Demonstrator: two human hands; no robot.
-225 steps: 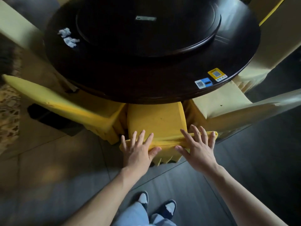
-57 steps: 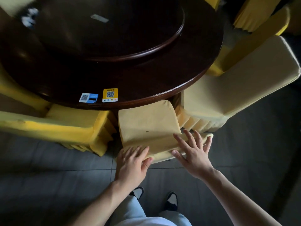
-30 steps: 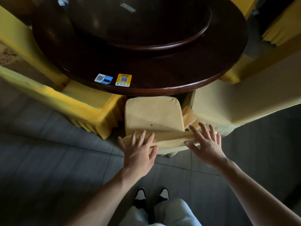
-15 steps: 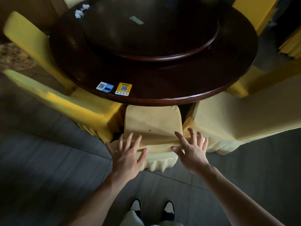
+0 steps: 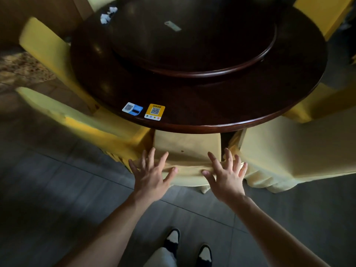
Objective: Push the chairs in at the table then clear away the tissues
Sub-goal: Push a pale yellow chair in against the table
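One round dark tabletop [image 5: 221,112] is recorded, carrying one raised turntable [image 5: 192,41], two QR stickers, one blue [image 5: 132,108] and one yellow [image 5: 154,112], one small pale label [image 5: 172,26] and two crumpled white tissues [image 5: 107,15] lying close together at the far left edge. Seven yellow-covered chairs are counted in view around it: one at the near edge [image 5: 186,149], two at the left [image 5: 77,120] [image 5: 48,49], two at the right [image 5: 300,151] [image 5: 323,105] and two at the far side [image 5: 100,0] [image 5: 325,14], several only partly seen. Two hands, left [image 5: 152,176] and right [image 5: 226,176], and two shoes [image 5: 172,240] [image 5: 205,254] are listed.

One head-worn wide-angle view — looking steeply down and forward, close over the hands [image 5: 187,178], the round counter [image 5: 212,110] ahead and the floor [image 5: 57,199] below.
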